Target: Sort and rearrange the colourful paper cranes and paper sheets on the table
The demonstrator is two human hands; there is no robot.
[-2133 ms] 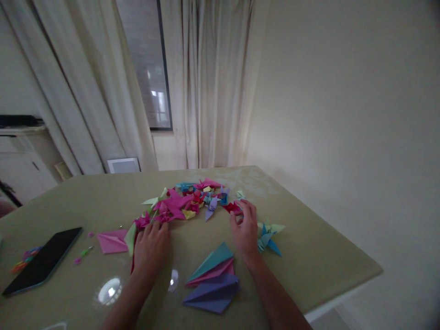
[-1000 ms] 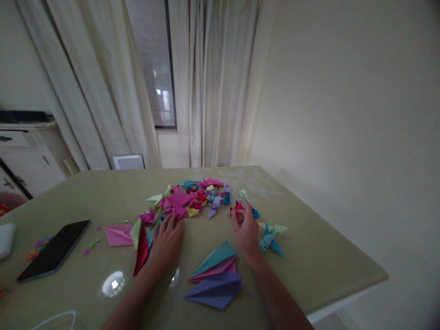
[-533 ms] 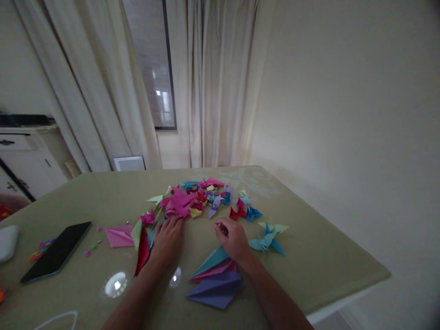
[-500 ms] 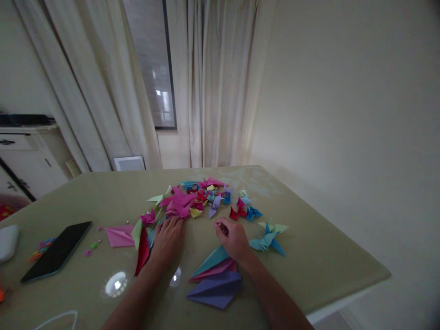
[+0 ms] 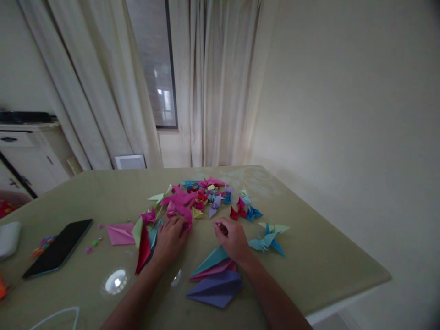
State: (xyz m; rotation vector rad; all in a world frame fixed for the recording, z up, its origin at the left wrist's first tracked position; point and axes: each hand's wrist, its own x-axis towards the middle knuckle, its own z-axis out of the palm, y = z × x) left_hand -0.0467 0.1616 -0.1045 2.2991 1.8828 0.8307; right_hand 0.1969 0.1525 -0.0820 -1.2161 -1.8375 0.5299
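A heap of small folded paper figures (image 5: 195,198) in pink, red, blue, purple and yellow lies on the olive table (image 5: 309,256). My left hand (image 5: 171,239) rests at the heap's near edge with its fingers curled onto a pink piece (image 5: 182,211). My right hand (image 5: 233,239) lies just right of it, fingertips pinched together, what they hold too small to name. Below my right hand lies a stack of larger folded sheets, teal, pink and purple (image 5: 215,280). Red and green folded papers (image 5: 142,240) sit by my left wrist.
A blue-and-green paper crane (image 5: 268,238) lies right of my right hand. A pink folded sheet (image 5: 119,233), a dark phone (image 5: 57,247) and small bits sit at the left. The table's right edge drops off near the wall; curtains hang behind.
My right hand drew back from the red and blue pieces towards the middle and closed its fingertips. My left hand's fingers curled onto the pink piece.
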